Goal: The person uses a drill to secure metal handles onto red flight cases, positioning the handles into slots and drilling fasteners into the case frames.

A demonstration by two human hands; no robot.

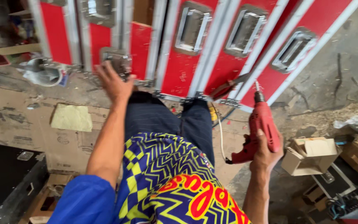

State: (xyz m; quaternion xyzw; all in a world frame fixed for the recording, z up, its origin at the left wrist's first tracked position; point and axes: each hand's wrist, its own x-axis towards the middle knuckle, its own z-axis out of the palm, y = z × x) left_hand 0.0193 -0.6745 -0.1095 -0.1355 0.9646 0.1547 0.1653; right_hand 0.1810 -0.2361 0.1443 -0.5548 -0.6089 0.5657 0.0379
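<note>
My right hand [264, 155] grips a red electric drill [260, 124] by its handle, the bit pointing up toward the red panels. My left hand [113, 83] is stretched forward with fingers spread, reaching at a metal recessed fitting [117, 61] on a red case panel [139, 52]. It holds nothing. Several red panels with aluminium edging and recessed metal handles [193, 29] stand leaning in front of me. A white cord [220, 130] runs from the drill along my dark trousers.
Flattened cardboard [30, 120] covers the floor at left, with a black case [5, 174] at lower left. Small open cardboard boxes [309, 155] and clutter lie at right. Red-handled pliers [228, 87] rest by the panel bases.
</note>
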